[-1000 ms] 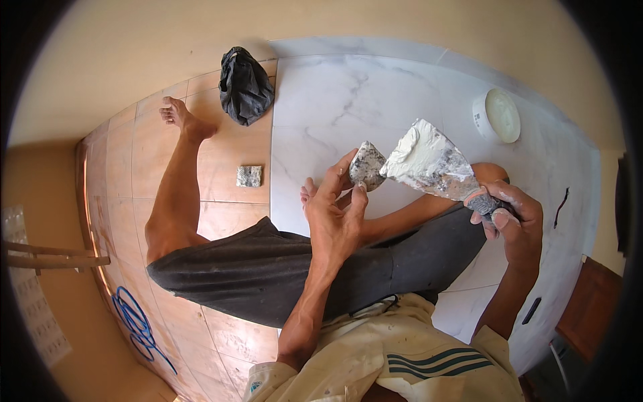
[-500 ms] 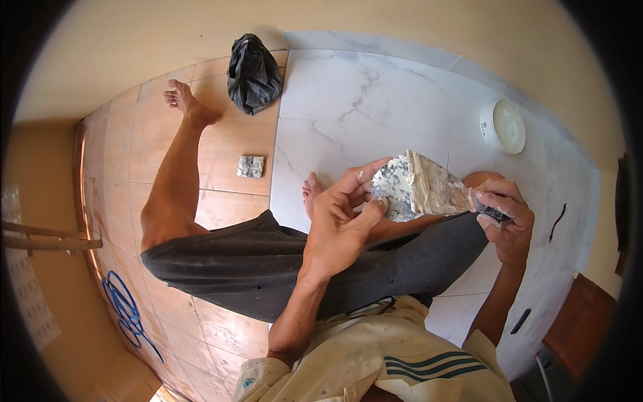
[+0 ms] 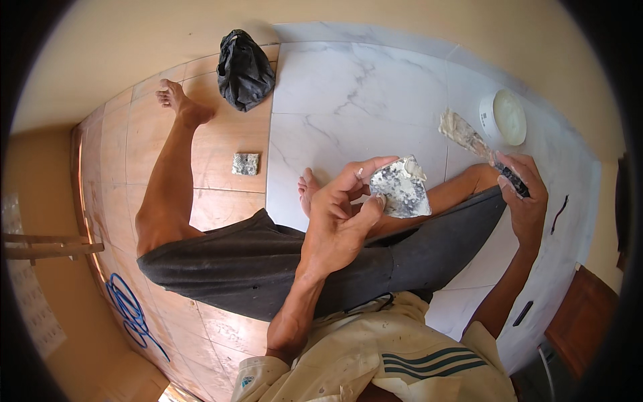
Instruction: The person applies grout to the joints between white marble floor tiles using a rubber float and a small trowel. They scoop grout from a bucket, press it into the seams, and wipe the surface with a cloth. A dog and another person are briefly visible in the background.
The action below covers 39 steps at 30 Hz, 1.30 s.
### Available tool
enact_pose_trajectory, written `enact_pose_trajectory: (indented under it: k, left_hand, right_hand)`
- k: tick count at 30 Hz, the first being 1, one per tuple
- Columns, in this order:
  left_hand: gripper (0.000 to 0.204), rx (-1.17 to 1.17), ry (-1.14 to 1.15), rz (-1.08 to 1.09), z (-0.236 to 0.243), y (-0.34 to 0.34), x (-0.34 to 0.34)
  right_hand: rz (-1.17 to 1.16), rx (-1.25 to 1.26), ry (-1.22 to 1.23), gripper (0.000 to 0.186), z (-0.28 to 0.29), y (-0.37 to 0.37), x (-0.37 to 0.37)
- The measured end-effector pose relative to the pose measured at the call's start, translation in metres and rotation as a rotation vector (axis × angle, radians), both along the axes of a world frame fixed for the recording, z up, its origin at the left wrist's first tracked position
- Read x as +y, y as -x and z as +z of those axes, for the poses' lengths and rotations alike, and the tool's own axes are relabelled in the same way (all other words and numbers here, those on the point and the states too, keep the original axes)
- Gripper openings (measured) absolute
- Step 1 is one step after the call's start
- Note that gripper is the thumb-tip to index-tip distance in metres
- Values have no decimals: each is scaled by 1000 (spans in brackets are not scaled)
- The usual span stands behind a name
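Holding a small speckled tile piece [image 3: 400,189] above the lap, the left hand [image 3: 341,221] has its fingers closed round the piece's edge, with pale paste already smeared on it. To the right of that piece, the right hand [image 3: 526,194] has its fingers wrapped on a putty knife [image 3: 469,137] whose blade carries paste. Beyond the knife, a white tub [image 3: 504,118] stands on the marble floor [image 3: 355,94], open, with cream paste inside. Most paste seems unused.

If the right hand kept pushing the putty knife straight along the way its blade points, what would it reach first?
The right hand holds the putty knife aimed up and left, over the white marble tile. The tile probably comes first; the white tub sits just right of that line, though depth is unclear.
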<state>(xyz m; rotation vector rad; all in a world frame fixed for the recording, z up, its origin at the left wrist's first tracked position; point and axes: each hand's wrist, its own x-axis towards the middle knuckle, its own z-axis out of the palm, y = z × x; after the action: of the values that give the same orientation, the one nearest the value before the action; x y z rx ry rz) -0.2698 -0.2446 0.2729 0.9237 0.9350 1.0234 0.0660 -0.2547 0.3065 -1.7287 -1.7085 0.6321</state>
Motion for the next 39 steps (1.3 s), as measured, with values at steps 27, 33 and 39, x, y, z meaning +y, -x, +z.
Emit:
enact_pose_trajectory:
  k: [27,33,39]
  left_hand:
    - [57,-33,149,324,-1,-34,17]
    - [59,170,-368,637,68,95,-21]
    - [62,960,-404,1166,30,293,61]
  right_hand:
    - [-286,1284,224,31,-81,161,42]
    - [-612,694,-35,28,-165,93,153]
    - [-621,-120,-265,27,-268,42,236]
